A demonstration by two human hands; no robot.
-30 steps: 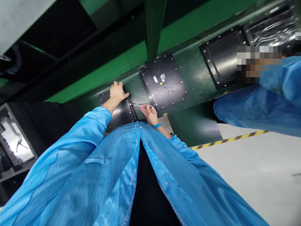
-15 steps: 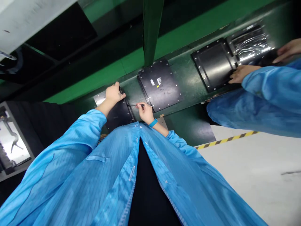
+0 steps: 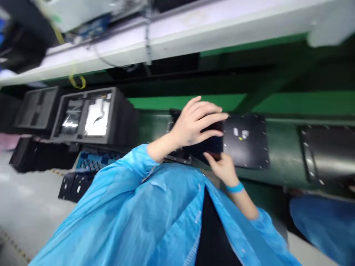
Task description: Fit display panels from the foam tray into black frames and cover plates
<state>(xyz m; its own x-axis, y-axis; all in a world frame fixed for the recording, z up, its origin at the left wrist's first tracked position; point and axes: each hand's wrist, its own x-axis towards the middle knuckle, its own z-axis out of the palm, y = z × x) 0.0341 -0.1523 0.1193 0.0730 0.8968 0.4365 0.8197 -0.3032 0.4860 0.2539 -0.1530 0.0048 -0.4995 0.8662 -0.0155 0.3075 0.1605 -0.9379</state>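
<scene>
A black panel [image 3: 206,146] is tilted between my two hands, its right edge close to a neighbouring black plate [image 3: 245,142] with small labels. My left hand [image 3: 198,120] lies over its upper part, fingers stretched and apart. At its lower right edge, my right hand [image 3: 224,168], with a blue band on the wrist, has the thumb against the panel; its other fingers are partly hidden. Left of the panel, part of a dark screw-edged frame [image 3: 173,127] shows. Motion blurs the view.
Grey foam boxes [image 3: 111,118] stand at the left, one with a white sheet inside. A blue crate [image 3: 94,161] is below them. A white shelf edge [image 3: 172,48] crosses the top. Another black plate [image 3: 330,151] lies at the right, beside a person's blue sleeve [image 3: 323,218].
The view has swung left, bringing in the boxes and shelf. My hands have come closer together, and the thin tool is no longer visible. The black panel has been raised and shifted towards the labelled plate.
</scene>
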